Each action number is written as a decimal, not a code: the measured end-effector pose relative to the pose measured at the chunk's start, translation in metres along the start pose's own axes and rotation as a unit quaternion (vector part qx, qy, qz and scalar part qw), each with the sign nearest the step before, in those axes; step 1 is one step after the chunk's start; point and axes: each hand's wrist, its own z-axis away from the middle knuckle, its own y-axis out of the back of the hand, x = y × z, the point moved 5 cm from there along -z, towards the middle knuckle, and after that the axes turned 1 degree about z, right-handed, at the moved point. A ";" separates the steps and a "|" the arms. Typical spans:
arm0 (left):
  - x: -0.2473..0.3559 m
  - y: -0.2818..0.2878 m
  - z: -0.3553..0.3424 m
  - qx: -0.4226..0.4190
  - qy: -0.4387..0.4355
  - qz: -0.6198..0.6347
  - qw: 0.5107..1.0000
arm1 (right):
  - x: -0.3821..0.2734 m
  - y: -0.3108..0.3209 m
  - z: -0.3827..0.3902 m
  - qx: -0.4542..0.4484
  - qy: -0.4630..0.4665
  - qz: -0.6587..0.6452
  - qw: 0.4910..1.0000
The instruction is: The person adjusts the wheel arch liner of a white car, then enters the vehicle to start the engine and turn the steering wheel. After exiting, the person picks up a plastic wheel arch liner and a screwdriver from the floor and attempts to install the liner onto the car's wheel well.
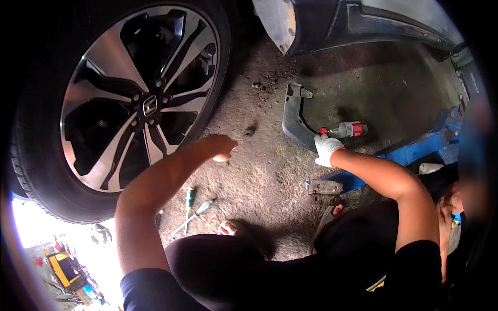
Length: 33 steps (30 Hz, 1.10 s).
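Observation:
A curved dark grey plastic car trim piece (293, 116) with a bracket at its far end lies on the rough floor. My right hand (328, 150), in a white glove, closes on its near end. A clear bottle (350, 129) with a red cap and red label lies on its side just beyond that hand. My left hand (223, 147) is bare and hangs between the wheel and a small dark part (250, 131) on the floor. Its fingers look curled together, and whatever they may hold is hidden.
A large car wheel (148, 106) with a tyre fills the left. Two screwdrivers (190, 199) lie crossed near my feet. At right, a blue metal jack arm (404, 154) reaches toward me. A car body panel (363, 28) overhangs the far side. Another person (446, 207) is partly visible at right.

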 end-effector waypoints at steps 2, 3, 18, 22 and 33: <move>-0.006 -0.007 0.006 -0.007 0.006 0.037 0.999 | 0.002 -0.003 0.001 0.026 -0.018 -0.013 0.999; -0.016 -0.016 0.000 0.058 0.014 0.088 0.994 | -0.001 0.001 0.002 0.037 -0.026 -0.028 0.999; 0.032 -0.082 -0.065 0.159 0.054 0.684 0.710 | -0.012 0.078 0.061 0.035 -0.022 -0.045 0.998; 0.042 -0.038 -0.042 0.350 0.014 0.567 0.746 | -0.043 0.127 0.076 0.158 0.013 0.050 0.986; 0.173 0.076 0.029 0.476 -0.119 0.323 0.810 | -0.062 0.233 0.113 0.339 0.085 -0.148 0.925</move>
